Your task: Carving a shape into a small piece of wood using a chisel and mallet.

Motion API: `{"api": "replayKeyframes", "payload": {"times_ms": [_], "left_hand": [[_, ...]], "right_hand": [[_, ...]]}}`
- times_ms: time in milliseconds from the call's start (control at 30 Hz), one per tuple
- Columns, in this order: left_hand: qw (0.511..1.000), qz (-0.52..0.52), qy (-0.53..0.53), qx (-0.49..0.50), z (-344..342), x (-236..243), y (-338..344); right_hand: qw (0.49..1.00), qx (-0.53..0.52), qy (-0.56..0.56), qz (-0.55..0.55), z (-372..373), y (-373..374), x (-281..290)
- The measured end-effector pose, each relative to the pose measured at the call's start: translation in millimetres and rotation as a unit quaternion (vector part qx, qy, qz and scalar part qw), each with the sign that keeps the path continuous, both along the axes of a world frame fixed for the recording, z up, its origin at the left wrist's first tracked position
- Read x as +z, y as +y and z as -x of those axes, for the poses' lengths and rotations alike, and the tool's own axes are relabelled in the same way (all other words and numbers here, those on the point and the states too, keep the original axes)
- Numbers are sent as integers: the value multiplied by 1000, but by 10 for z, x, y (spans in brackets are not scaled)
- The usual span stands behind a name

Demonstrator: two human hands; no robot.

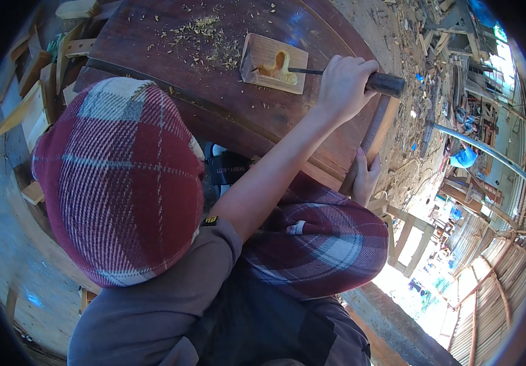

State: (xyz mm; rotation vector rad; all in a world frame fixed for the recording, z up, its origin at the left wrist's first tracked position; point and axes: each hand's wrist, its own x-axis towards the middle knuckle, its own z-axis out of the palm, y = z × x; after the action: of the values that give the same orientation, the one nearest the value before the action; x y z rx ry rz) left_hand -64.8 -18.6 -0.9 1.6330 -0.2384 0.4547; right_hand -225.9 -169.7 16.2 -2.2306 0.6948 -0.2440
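left of hand (347,88), hollowed wooden block (273,61)

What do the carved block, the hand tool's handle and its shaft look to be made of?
Carved block: wood, seemingly unfinished, from its pale brown faces and yellower cut hollow. Tool handle: dark, smooth, faintly shiny; wood or plastic, unclear. Tool shaft: probably metal, being thin, dark, straight.

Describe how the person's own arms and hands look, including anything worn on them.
The left arm wears a short grey sleeve with a small black-and-yellow tag at its cuff; the forearm below is bare. The left hand and right hand show no gloves. The right forearm is hidden behind a red plaid-covered knee.
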Motion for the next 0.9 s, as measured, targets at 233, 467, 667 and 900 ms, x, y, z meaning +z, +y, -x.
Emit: {"api": "replayKeyframes", "payload": {"times_ms": [233,467,667,900], "left_hand": [[1000,27,-5,1,-10,25,11],[1000,22,-3,3,-35,7,23],[1000,-5,17,-19,-123,-51,11],[999,-10,4,-42,-141,-46,-49]], "right_hand": [[1000,-6,13,-23,25,-102,-57],[1000,6,-7,-10,0,48,14],[992,0,-75,-100,-49,198,360],[997,38,-63,10,-266,354,399]]}}
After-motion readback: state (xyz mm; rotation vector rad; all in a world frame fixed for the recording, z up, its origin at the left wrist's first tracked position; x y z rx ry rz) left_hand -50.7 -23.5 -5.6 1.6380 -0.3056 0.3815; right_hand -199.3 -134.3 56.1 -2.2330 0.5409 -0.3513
